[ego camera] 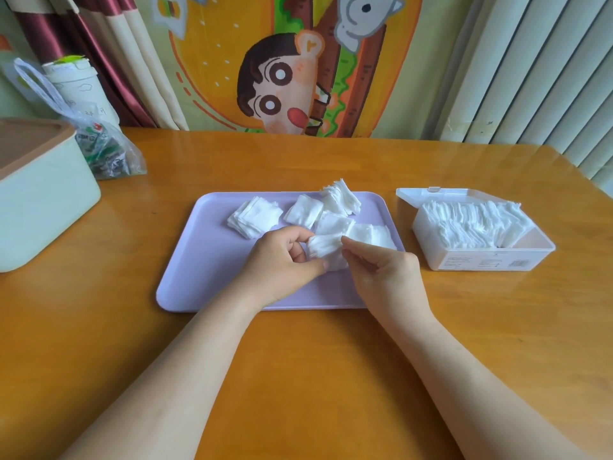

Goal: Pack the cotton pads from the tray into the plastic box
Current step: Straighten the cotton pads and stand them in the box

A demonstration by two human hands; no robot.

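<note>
A lilac tray [212, 277] lies in the middle of the wooden table. Several small stacks of white cotton pads [255, 215] lie across its far half. My left hand [282, 263] grips a stack of pads [326, 252] just above the tray, thumb under it and fingers curled over it. My right hand [381, 270] pinches the right top corner of the same stack with thumb and forefinger. The clear plastic box [481, 260] stands to the right of the tray, lid open at the back, mostly filled with upright pads; its front right corner is bare.
A pale green bin with a brown rim [43, 194] stands at the left table edge. Behind it are a plastic bag [106, 151] of green packets and a white cup [76, 84]. A cartoon curtain hangs behind the table [298, 376].
</note>
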